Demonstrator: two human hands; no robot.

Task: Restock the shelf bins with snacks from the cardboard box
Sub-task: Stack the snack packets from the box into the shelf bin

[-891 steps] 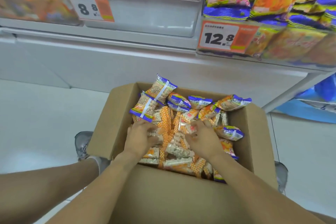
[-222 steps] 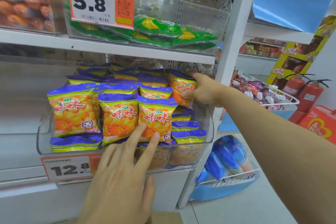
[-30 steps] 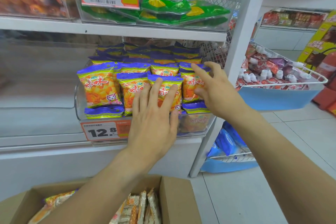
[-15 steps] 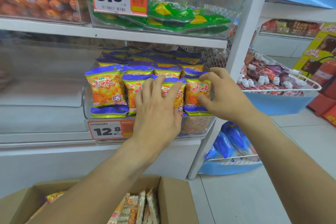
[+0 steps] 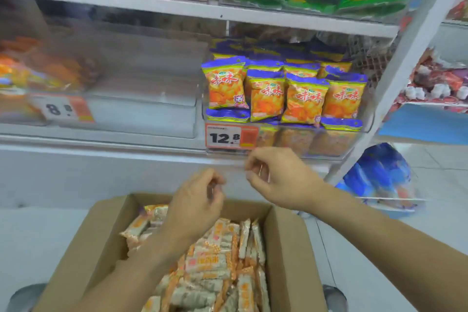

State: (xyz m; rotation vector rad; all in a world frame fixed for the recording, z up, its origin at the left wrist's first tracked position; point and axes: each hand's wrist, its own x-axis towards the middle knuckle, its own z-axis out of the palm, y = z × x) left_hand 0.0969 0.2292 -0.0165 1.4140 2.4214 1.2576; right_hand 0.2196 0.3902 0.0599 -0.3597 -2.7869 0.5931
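Cardboard box (image 5: 286, 256) sits below both hands: left hand (image 5: 195, 206) and right hand (image 5: 281, 180) hang loosely curled, holding nothing.

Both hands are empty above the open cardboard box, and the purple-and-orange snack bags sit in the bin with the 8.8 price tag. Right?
Not quite. The head view shows the purple-and-orange snack bags in the bin tagged 12.8, not 8.8. The rest stands: left hand and right hand hold nothing above the open cardboard box.

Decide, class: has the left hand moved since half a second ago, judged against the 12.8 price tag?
Yes. The left hand has come down off the snack bags, now below the 12.8 price tag, over the cardboard box.
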